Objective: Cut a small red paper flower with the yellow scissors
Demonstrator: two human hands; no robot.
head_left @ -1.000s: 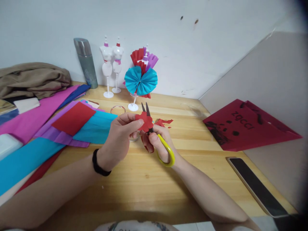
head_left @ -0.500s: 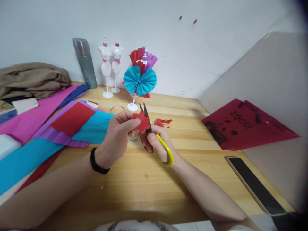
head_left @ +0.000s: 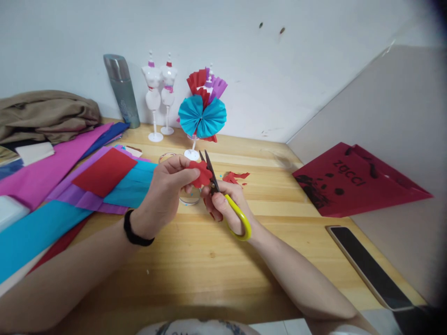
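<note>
My left hand [head_left: 166, 188] pinches a small red paper flower [head_left: 200, 175] with scalloped edges between thumb and fingers. In my right hand [head_left: 228, 204] is a pair of scissors [head_left: 237, 217] with yellow handles and dark blades. The blades point up and away from me, slightly parted, beside the right edge of the flower. Beyond my hands a small white mannequin stand [head_left: 191, 154] carries a blue pleated paper bow [head_left: 202, 117] with red and purple pleated paper above it. Red paper scraps [head_left: 235, 177] lie on the table just past the scissors.
Sheets of coloured paper [head_left: 131, 184] spread over the left of the wooden table [head_left: 209, 279]. A bottle [head_left: 122, 93] and two bare mannequins [head_left: 153, 100] stand near the wall. At right are a red paper bag [head_left: 356, 181] and a phone [head_left: 370, 267]. Brown cloth [head_left: 49, 114] lies far left.
My left hand has shifted a little left and toward me with the red paper flower, drawing it slightly away from the scissors. My right hand has barely moved.
</note>
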